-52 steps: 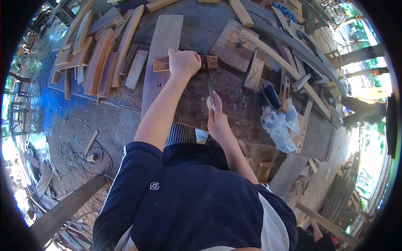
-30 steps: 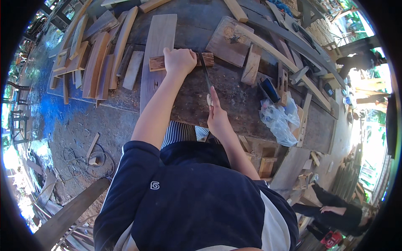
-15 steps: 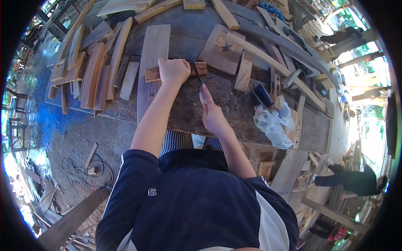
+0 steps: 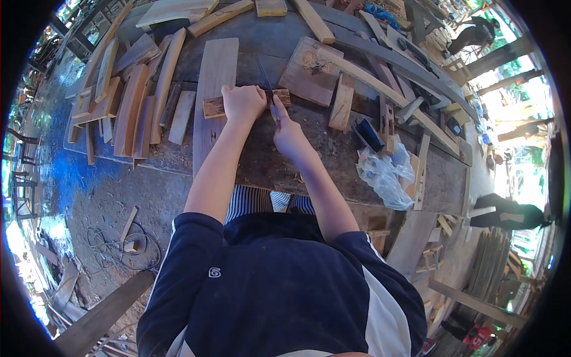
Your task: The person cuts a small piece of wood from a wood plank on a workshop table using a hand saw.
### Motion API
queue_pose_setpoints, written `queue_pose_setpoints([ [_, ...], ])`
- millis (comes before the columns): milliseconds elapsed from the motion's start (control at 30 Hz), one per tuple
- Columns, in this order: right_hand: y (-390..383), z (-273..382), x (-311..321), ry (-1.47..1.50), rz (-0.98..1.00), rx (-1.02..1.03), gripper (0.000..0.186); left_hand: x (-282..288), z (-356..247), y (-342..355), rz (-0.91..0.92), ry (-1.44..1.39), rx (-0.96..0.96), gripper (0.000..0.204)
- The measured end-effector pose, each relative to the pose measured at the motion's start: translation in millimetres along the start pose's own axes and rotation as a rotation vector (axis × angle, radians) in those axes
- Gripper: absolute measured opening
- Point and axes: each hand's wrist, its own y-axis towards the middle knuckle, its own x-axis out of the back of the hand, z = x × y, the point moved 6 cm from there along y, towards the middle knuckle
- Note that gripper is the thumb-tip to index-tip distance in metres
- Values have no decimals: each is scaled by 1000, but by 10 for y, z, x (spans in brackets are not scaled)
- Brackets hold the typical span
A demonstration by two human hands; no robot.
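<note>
My left hand (image 4: 244, 104) is closed on a short rough-barked wooden piece (image 4: 214, 107), pressing it crosswise over a long pale plank (image 4: 219, 62) on the dark worktable (image 4: 324, 154). My right hand (image 4: 285, 134) grips the handle of a long, narrow, dark blade tool (image 4: 263, 74), which lies across the piece just right of my left hand and points away from me. My right fingertips are close to the piece's near edge. A square wooden board (image 4: 300, 77) with shavings on it sits to the right.
Stacked offcuts (image 4: 132, 110) lie left; beams (image 4: 386, 83), a crumpled plastic bag (image 4: 386, 178) and a dark blue object (image 4: 369, 134) lie right. A cord (image 4: 110, 244) loops on the floor. Other people (image 4: 505, 211) are at the upper and lower right.
My right hand has pushed forward and up toward the piece, sliding the blade farther across it. My left hand still holds the piece. People at the right have moved, and the view has shifted slightly.
</note>
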Motion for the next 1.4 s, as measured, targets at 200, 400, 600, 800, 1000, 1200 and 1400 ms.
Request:
queue_pose_setpoints([
  [200, -921, -115, 113, 42, 38, -49, 67, 0, 52, -12, -9, -4, 16, 49],
  [400, -618, 21, 130, 16, 62, -113, 66, 21, 18, -13, -24, 7, -1, 49],
  [600, 163, 26, 65, 103, -12, 42, 65, 10, 14, -8, -14, 16, -2, 48],
  [800, -154, -70, 107, 55, -29, -71, 67, -100, -196, -104, 28, -17, -135, 46],
  [1000, -343, -157, 156, 75, -109, -75, 68, -79, -366, -126, 16, -60, -156, 47],
  [1200, -878, -50, 139, -29, -65, -87, 67, -117, -286, -60, 0, -33, -65, 45],
  [1400, -1259, -27, 239, -12, 111, -222, 68, -93, -51, -174, 11, 8, -92, 45],
])
